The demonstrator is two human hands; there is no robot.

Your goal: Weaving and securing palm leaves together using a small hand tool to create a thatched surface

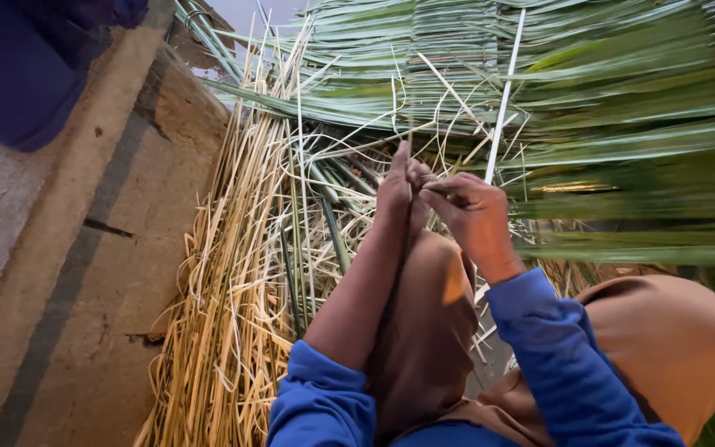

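My left hand [396,189] and my right hand [472,217] meet in front of me, both pinching a thin pale leaf strip [502,108] that rises up and away from my fingers. Blue sleeves cover my forearms, and my knees in brown cloth sit just below the hands. Behind the hands lies a heap of green palm leaves [606,99], blurred at the right. A pile of dry yellow strips [237,281] runs along the ground to the left of my left arm.
A cracked concrete floor [84,290] with a raised strip fills the left side. A dark blue object [18,66] sits at the top left corner. Green leaf stems [333,232] lie among the yellow strips.
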